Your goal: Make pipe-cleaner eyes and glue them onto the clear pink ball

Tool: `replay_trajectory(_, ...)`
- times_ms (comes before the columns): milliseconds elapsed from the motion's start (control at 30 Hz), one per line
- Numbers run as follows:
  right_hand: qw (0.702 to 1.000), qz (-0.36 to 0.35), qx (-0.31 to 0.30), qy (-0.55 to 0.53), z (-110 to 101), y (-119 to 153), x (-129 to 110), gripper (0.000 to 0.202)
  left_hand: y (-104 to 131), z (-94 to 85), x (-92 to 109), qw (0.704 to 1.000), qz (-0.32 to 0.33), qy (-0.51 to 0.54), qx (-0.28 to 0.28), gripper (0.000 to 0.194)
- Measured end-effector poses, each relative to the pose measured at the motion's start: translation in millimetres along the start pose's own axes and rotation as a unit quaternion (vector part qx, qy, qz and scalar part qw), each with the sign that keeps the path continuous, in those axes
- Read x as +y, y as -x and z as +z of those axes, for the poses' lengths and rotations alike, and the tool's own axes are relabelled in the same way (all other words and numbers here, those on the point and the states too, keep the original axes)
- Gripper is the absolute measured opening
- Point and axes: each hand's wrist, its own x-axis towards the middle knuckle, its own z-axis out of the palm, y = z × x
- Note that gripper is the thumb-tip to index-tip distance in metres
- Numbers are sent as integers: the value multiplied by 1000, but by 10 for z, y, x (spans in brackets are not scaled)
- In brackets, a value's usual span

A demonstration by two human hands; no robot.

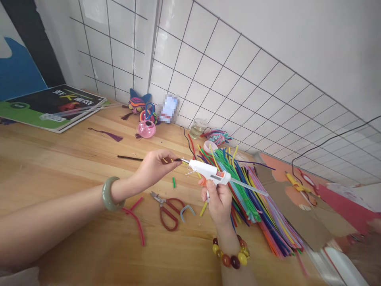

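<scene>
Over the wooden table (98, 254), the white glue gun (210, 171) is in the air, and I take it as the centre of my clock. Its long axis runs slantwise: the metal nozzle looks between nine and ten o'clock, and the clear glue stick (250, 186) goes out behind, between three and four. The right hand (219, 200) is wrapped around the handle, thumb against the body; whether the trigger is pressed, I cannot tell. The left hand (157, 163) pinches a small dark piece (178, 160) between thumb and forefinger, at the nozzle tip.

The work seems to me in its middle. Two striped figures (137, 105) (148, 115) at about half past ten look already complete. The purple tassel (107, 134) between nine and ten lies apart, joined to nothing. Around four o'clock a thick bundle of coloured stems (251, 198) appears unused, while a short green piece (174, 182) between eight and nine lies loose. The red-handled scissors (168, 210), between seven and eight, rest untouched.
</scene>
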Motion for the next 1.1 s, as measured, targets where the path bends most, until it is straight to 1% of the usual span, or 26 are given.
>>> replay_trajectory(233,1000,6,6,-8,7,-5,-3,18,2,1,1,1000,4,-4,5,23)
replay_trajectory(400,1000,7,4,12,-7,-3,26,21,0,2,-17,1000,12,-3,3,22)
replay_trajectory(567,1000,6,16,11,-14,5,30,20,-3,5,-18,1000,19,-5,12,22)
replay_trajectory(733,1000,11,14,17,-15,8,37,21,0,3,-14,1000,21,-4,7,21)
replay_trajectory(967,1000,9,27,13,-30,13,68,18,0,6,-32,999,35,-1,13,21)
replay_trajectory(1100,1000,9,23,16,-17,15,55,21,-1,7,-21,999,31,0,7,20)
